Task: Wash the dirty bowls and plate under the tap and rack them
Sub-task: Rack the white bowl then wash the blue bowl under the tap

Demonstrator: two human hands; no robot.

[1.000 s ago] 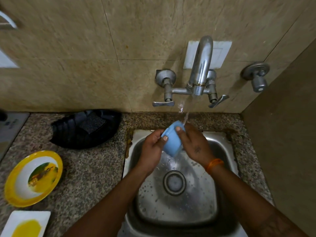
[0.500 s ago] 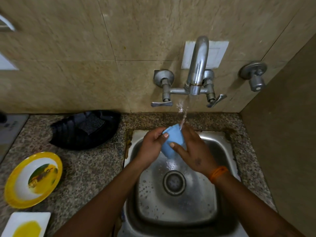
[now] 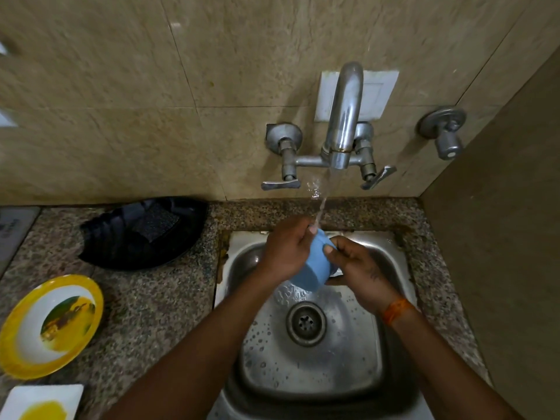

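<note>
A small blue bowl is held over the steel sink with its base turned toward me. My left hand grips its left side and rim. My right hand grips its right side. Water runs from the tap and lands at the bowl's upper rim by my left fingers. A yellow-rimmed round bowl with yellow and dark residue sits on the counter at the left. A white square plate with yellow residue lies at the bottom left corner.
A black ribbed tray holding a dark scrub pad sits on the granite counter left of the sink. A second wall valve is mounted at the right. A side wall closes the right.
The bowl has been turned and tipped so its base now faces me. My right hand slid from the front of the bowl to its right side.
</note>
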